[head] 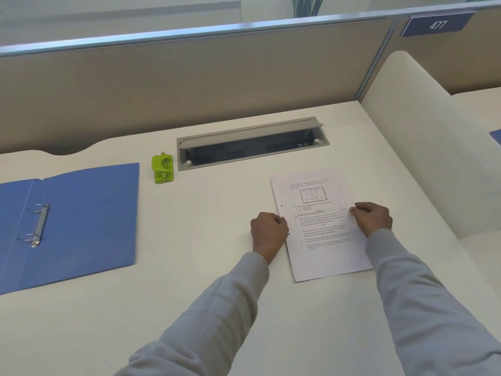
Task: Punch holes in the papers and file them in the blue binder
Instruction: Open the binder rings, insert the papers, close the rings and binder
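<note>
White printed papers (320, 226) are pinched at both side edges by the left hand (268, 233) and right hand (372, 217), fingers closed on them, flat on the cream counter (217, 267); the open blue ring binder (81, 213) and green hole punch (162, 168) are seen well left, before a beige partition (189, 82).

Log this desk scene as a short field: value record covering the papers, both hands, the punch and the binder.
papers: white printed stack flat on the desk, two punched holes visible along its left edge
left hand: pinching the stack's left edge
right hand: pinching the stack's right edge
hole punch: green, standing alone beyond the binder, untouched
binder: blue, lying open to the left, rings apparently open and empty
cable tray: lid open at the back of the desk
</note>
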Tool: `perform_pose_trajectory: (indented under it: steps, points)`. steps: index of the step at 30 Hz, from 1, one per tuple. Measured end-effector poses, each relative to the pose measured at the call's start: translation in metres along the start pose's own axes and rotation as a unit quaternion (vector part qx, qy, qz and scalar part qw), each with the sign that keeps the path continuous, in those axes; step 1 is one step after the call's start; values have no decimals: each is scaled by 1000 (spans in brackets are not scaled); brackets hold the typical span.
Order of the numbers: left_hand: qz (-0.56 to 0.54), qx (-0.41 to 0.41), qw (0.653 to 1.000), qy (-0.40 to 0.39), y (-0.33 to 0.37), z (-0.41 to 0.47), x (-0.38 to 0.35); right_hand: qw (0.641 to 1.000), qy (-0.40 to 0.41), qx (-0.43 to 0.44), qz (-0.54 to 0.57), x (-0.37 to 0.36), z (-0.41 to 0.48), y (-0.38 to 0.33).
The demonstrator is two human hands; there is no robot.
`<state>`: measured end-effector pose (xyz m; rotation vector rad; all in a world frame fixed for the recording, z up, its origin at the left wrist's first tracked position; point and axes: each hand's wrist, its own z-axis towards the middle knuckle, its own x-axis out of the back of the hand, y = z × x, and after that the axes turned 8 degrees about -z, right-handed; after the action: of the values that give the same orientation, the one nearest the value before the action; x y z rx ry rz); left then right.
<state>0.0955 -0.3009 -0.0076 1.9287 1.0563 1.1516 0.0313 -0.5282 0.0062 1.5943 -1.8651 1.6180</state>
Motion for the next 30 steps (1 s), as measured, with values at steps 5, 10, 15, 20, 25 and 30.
perform_pose_trajectory:
  steps: [5,10,15,20,25,30]
  points:
    - [14,-17,1000,3,-2,-6,-5,1000,14,-9,4,-5,1,-2]
    - [58,-51,997,12,3,-12,-5,999,21,-22,17,-5,2,-2]
    - [52,-42,998,14,-2,-6,-8,998,20,-37,52,-5,4,1]
    - [24,-31,999,0,-9,-3,-11,996,15,-44,78,-2,6,3]
    - [46,-37,998,12,-7,-4,-10,996,16,-46,80,-3,6,4]
    - [53,-27,998,13,-4,-6,-9,995,21,-48,88,-3,5,3]
